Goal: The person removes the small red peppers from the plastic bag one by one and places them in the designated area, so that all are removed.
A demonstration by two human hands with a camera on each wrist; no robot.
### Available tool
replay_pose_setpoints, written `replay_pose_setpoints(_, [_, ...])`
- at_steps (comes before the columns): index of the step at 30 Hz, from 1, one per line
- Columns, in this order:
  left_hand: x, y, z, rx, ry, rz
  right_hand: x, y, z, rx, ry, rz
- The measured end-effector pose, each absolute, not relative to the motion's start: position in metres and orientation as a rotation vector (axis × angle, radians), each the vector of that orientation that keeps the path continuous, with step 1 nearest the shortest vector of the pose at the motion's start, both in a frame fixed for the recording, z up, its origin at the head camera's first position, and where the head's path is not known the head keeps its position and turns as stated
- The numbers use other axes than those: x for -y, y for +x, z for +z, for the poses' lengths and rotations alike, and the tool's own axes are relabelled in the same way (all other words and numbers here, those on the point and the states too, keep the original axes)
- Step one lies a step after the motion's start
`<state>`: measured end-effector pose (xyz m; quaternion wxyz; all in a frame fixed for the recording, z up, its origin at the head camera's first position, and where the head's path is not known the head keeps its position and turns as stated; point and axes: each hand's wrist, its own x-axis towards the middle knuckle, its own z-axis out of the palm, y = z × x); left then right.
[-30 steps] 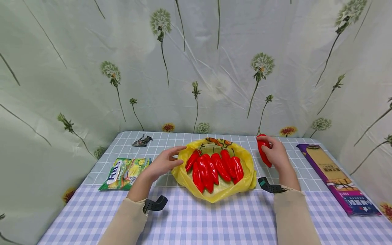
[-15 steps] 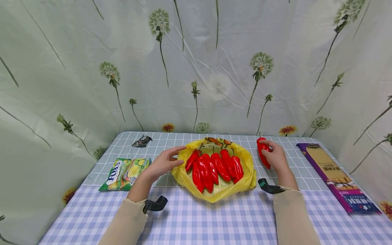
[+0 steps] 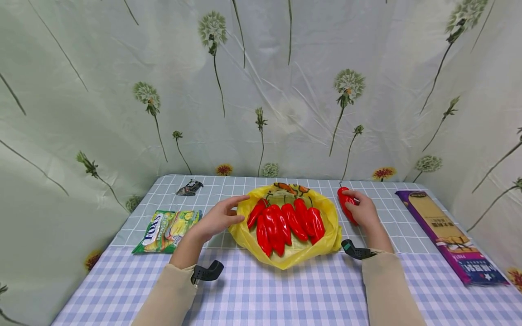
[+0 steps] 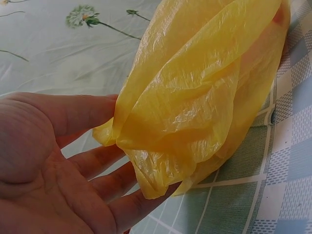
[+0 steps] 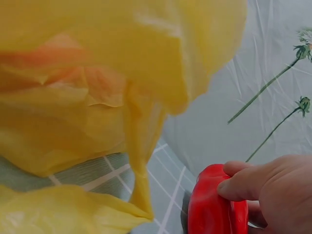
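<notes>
A yellow plastic bag [image 3: 281, 265] stands with its mouth spread, holding several shiny red chili peppers [image 3: 274, 228] with thin dark stems. At its left side is my left hand [image 3: 220, 217]; thumb and fingers are apart. The left wrist view shows the thumb tip at the bag's edge, the other fingers passing behind a crumpled yellow corner [image 4: 156, 165]. Right of the bag, my right hand [image 3: 365, 212] grips another red chili pepper [image 3: 345, 201], stem pointing up and away. From the right wrist, its thumb presses on the pepper's side [image 5: 209, 200], while its other fingertips are partly hidden.
On the left lie a green FOX'S candy packet [image 3: 169, 231] and, farther back, a small black wrapper [image 3: 190, 187]. A long purple and tan pasta packet [image 3: 448, 235] lies at the right edge. A floral curtain [image 3: 285, 104] hangs behind the table.
My right hand has shifted left toward the bag and slightly down with the chili pepper in its grip, and the pepper's stem end now shows more. My left hand has stayed in place.
</notes>
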<state>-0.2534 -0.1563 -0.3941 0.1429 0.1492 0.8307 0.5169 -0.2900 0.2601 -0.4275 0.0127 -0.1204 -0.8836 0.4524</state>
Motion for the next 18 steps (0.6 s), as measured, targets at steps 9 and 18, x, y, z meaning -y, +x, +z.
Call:
replay_pose_setpoints(9, [0.156,-0.254,-0.395,-2.377,0.443,1.490,-0.257,-0.290,-0.430,2.696,-0.392,1.430])
replay_pose_setpoints(18, [0.156,-0.254,-0.395,-2.386,0.434,1.476,-0.255,-0.288,-0.417,2.634,-0.453,1.487])
